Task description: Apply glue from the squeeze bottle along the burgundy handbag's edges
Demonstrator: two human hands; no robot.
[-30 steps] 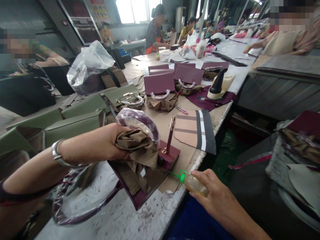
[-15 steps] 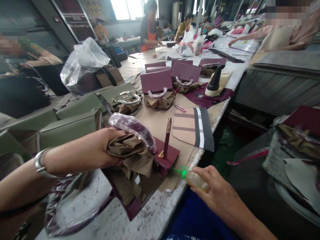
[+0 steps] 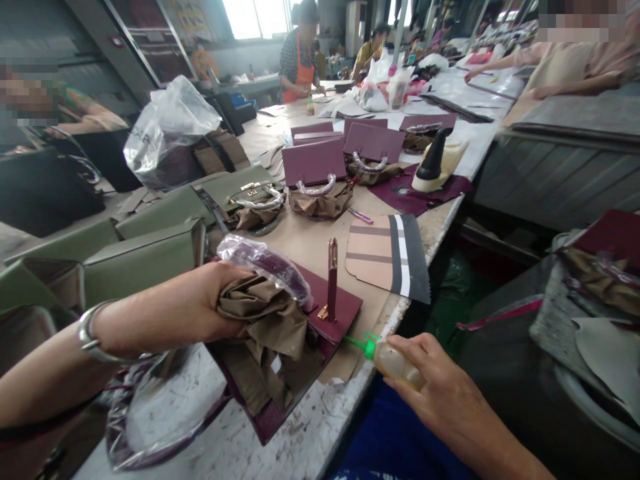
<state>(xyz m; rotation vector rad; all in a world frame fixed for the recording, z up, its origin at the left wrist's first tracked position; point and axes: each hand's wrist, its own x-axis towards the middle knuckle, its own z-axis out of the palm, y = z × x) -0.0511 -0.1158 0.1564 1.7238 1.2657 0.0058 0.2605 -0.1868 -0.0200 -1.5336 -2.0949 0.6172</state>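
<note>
My left hand (image 3: 223, 300) is closed around the bunched brown lining of a burgundy handbag (image 3: 340, 300), its fingers partly hidden by the cloth. The bag lies tilted near the table edge. Its handle (image 3: 265, 263) is wrapped in clear plastic, and a narrow strap with gold-coloured hardware (image 3: 333, 277) sticks up from the panel. In my right hand (image 3: 425, 373) is a small squeeze bottle (image 3: 395, 360) of yellowish liquid with a green nozzle. The nozzle tip meets the bag's right edge; whether it goes inside I cannot tell.
Green bag parts (image 3: 145, 253) lie along the left. Several burgundy bags (image 3: 313, 163) stand farther back, near a pink cutter (image 3: 361, 215). A striped template (image 3: 385, 257) lies by the table's right edge, below a black-handled tool (image 3: 434, 160). Co-workers (image 3: 299, 57) are at the back and sides.
The upright strap on the bag leans slightly more to the left. Both hands keep their holds, and the nozzle stays at the bag's edge. The whole view has shifted slightly.
</note>
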